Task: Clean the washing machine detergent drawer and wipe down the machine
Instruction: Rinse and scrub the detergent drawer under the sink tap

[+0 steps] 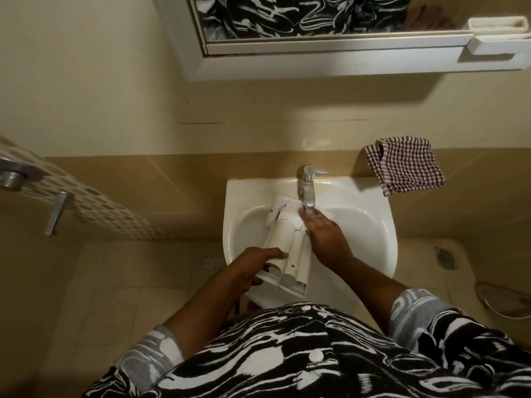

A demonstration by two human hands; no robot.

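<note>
left hand (253, 268) clamps round the near end of the white detergent drawer (287, 239), which lies underside up across the sink (232, 214), its near end on the front edge. right hand (324, 234) lies flat-fingered on its far end, right below the faucet (308, 185). a checked cloth (405, 165) hangs by the back right corner.

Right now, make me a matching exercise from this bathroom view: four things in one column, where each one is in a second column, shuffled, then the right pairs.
Things
1. detergent drawer
2. checked cloth
3. tap
4. floor drain

Places
A. down left of the sink
B. at the middle of the sink's back rim
C. up right of the tap, beyond the sink's back corner
D. lying across the sink bowl

Pairs: 1-D, 2-C, 3-B, 4-A
</note>
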